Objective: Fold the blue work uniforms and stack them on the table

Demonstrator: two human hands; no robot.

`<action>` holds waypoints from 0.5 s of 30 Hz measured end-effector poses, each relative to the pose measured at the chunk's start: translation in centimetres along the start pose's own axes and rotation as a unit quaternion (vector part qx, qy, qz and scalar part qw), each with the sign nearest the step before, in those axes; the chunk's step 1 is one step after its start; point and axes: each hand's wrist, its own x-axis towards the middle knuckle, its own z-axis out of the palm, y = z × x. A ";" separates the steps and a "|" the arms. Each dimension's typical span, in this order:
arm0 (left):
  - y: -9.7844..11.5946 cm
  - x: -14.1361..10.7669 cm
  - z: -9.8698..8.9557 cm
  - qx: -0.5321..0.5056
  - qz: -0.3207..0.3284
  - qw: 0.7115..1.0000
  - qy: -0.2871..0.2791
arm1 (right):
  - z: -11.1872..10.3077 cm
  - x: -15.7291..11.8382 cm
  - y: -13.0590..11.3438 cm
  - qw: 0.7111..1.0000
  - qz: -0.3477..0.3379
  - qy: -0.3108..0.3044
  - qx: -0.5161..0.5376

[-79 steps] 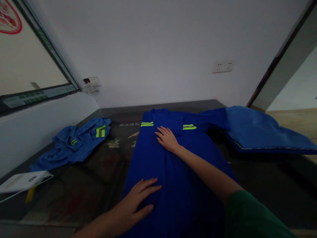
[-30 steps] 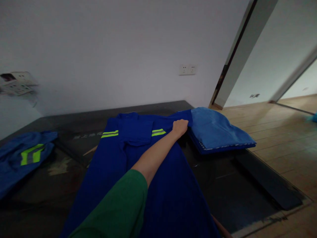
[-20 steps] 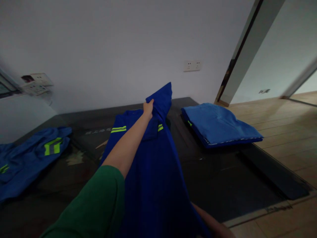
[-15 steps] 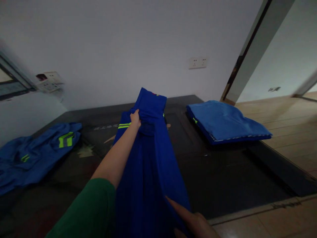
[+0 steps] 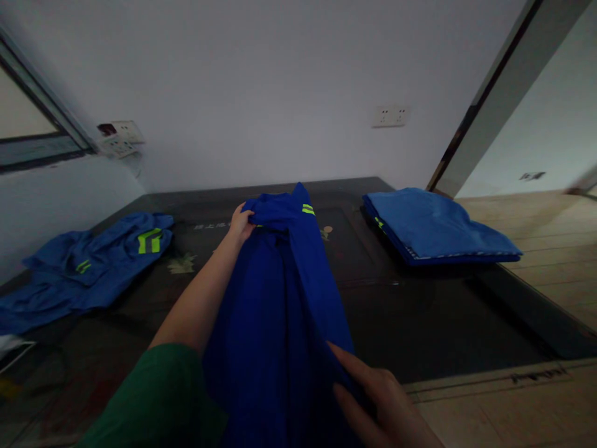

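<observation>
Left hand (image 5: 241,224) closed on bunched cloth at the far left end of the blue garment (image 5: 261,298); right hand (image 5: 380,395) low in view, index finger along the garment's near right edge, thumb spread below it; dark folds there, cannot tell whether it is pinching cloth. Garment lies lengthwise on the dark table (image 5: 420,330), between the two arms, long fold down the middle, far end gathered and partly raised; yellow-green band with grey stripe (image 5: 308,210) near its far right corner; green sleeve (image 5: 158,398) on the left arm.

Writing: pale Chinese characters (image 5: 209,226) on the tabletop just beside the left hand, one looks like 上, the rest too faint or covered; dark scrawl (image 5: 538,375) at the near right edge, illegible; no brand readable.

Further out: crumpled blue garment (image 5: 93,261) on the left of the table, yellow-green and grey patches; white object (image 5: 13,351) at the left edge of view, cut off; folded blue stack (image 5: 438,224) at far right, lighter piece on top, small yellow-green strip at its side; dark flat panel (image 5: 532,311) nearer than the stack; double wall socket (image 5: 390,116) behind; more sockets (image 5: 124,137) by the window frame (image 5: 44,149).
</observation>
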 end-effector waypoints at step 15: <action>0.7 1.1 -5.2 0.162 -0.135 0.974 -0.078 | 7.5 2.2 2.8 0.958 0.018 -0.166 -0.233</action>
